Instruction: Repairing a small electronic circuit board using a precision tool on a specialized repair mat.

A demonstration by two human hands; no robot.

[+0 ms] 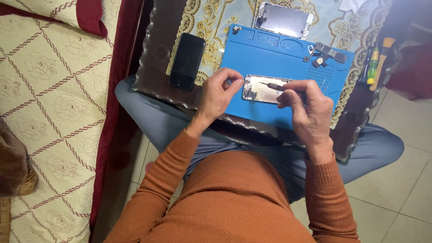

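Frame centre: left hand [219,91] pinches the opened phone chassis [263,88] edge; right hand [305,104] grips a small screwdriver [272,85] over it, on the blue mat [270,58].

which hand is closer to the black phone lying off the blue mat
Left. The left hand sits just beside the black phone, at the opened phone's end; the right hand is farther, over the blue mat.

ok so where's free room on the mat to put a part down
The blue mat is bare between the opened phone and its top trays. Its near edge is bare too. Crowded: the loose parts top right, and around both hands.
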